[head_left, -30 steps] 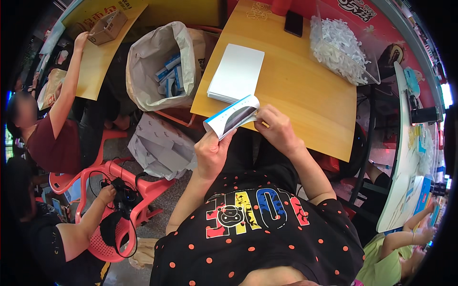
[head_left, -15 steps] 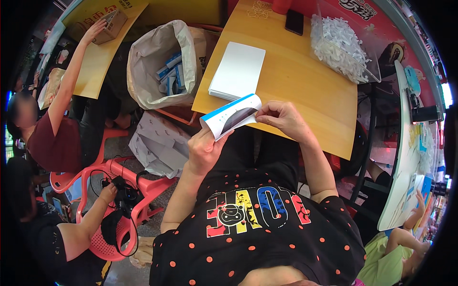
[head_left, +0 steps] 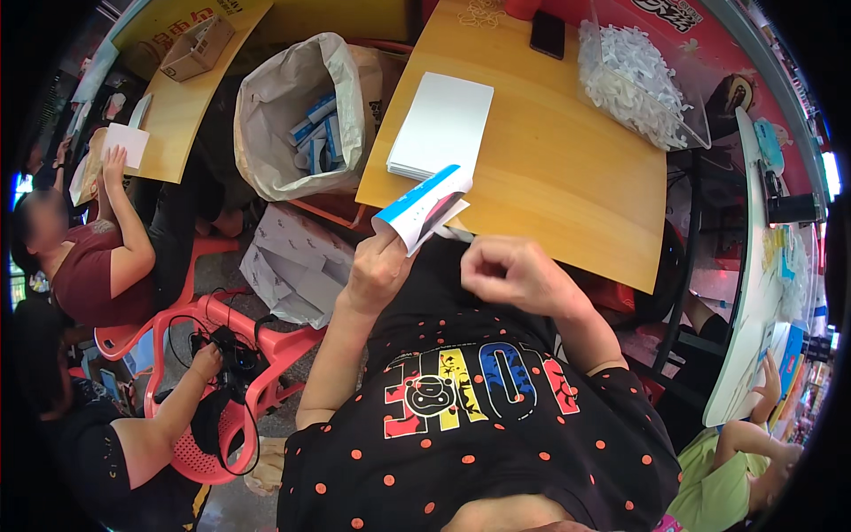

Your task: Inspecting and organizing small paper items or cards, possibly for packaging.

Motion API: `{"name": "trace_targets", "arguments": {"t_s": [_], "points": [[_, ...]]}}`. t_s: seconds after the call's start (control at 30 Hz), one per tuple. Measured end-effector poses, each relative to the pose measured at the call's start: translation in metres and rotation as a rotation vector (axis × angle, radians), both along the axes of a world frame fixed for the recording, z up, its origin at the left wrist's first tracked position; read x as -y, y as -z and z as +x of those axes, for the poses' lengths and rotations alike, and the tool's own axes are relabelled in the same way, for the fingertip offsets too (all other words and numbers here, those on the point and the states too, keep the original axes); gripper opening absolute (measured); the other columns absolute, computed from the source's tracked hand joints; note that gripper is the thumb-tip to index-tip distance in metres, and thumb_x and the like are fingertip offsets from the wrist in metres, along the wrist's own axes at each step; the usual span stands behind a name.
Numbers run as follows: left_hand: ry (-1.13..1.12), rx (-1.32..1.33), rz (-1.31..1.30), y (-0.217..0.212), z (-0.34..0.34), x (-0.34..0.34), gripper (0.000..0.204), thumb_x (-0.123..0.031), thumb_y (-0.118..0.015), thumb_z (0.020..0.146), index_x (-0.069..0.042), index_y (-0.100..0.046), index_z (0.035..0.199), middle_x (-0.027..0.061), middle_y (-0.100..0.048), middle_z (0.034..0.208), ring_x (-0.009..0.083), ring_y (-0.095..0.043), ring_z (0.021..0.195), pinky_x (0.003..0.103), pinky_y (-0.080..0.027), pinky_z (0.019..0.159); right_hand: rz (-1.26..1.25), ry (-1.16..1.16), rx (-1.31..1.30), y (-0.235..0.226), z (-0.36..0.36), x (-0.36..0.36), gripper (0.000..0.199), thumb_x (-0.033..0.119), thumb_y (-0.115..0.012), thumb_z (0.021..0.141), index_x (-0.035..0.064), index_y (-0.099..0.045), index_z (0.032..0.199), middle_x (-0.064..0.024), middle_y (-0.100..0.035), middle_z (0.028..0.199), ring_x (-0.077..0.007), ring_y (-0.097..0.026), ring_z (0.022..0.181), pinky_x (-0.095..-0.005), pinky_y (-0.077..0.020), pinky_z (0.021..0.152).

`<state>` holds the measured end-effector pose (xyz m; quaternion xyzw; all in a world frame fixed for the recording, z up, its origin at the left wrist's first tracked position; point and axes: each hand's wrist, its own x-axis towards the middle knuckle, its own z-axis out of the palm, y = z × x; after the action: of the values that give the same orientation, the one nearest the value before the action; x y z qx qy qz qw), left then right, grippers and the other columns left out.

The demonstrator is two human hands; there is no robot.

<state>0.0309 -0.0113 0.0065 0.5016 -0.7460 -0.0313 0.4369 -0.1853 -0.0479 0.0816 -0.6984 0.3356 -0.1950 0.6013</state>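
Note:
My left hand is closed around the lower end of a curled printed paper sheet, white with a blue band and a dark picture. The sheet's free edge opens toward my right hand. That hand is curled with its fingers drawn in, just right of the paper and above my lap. A small pale strip shows at its fingertips; whether it is gripped is hard to make out. Beyond the paper, a stack of white sheets lies on the wooden table.
A clear bin of small white plastic pieces stands at the table's far right, near a phone and rubber bands. Left of the table, a large bag holds blue-and-white paper rolls. Other people sit at left and right.
My right hand has left the sheet's right edge and come down and left, its fingers curling in. The sheet has rolled tighter. At left, a person's arm has drawn back from a box.

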Motion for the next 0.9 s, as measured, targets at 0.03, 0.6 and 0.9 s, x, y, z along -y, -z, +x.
{"name": "trace_targets", "arguments": {"t_s": [0.03, 0.6, 0.9], "points": [[0.000, 0.001, 0.004, 0.000, 0.000, 0.001, 0.024, 0.000, -0.072, 0.074, 0.002, -0.067, 0.097, 0.0157, -0.067, 0.089, 0.0306, -0.066, 0.073, 0.035, -0.053, 0.061, 0.055, -0.058, 0.043, -0.004, -0.001, -0.002, 0.009, 0.008, -0.065, 0.081, 0.0001, -0.060, 0.080, -0.0014, -0.057, 0.074, -0.0088, -0.054, 0.066, -0.0234, -0.0437, 0.060], [-0.017, -0.216, 0.094, 0.014, -0.011, 0.014, 0.021, 0.000, -0.067, 0.081, 0.005, -0.064, 0.101, 0.0172, -0.068, 0.094, 0.0270, -0.068, 0.081, 0.032, -0.053, 0.070, -0.510, -0.449, 0.511, -0.047, -0.001, 0.028, 0.011, 0.011, -0.056, 0.088, 0.0025, -0.054, 0.081, -0.0106, -0.063, 0.086, -0.0238, -0.059, 0.078, -0.0331, -0.0463, 0.068], [0.112, -1.424, 0.530, -0.005, -0.014, 0.018, 0.020, -0.008, -0.058, 0.089, 0.008, -0.062, 0.100, 0.0171, -0.068, 0.088, 0.0226, -0.069, 0.072, 0.029, -0.057, 0.067, -1.098, 0.894, -0.422, -0.037, -0.216, 0.248, 0.028, 0.016, -0.062, 0.087, 0.0001, -0.065, 0.110, -0.0035, -0.066, 0.090, -0.0080, -0.057, 0.085, -0.0232, -0.0446, 0.077]]}}
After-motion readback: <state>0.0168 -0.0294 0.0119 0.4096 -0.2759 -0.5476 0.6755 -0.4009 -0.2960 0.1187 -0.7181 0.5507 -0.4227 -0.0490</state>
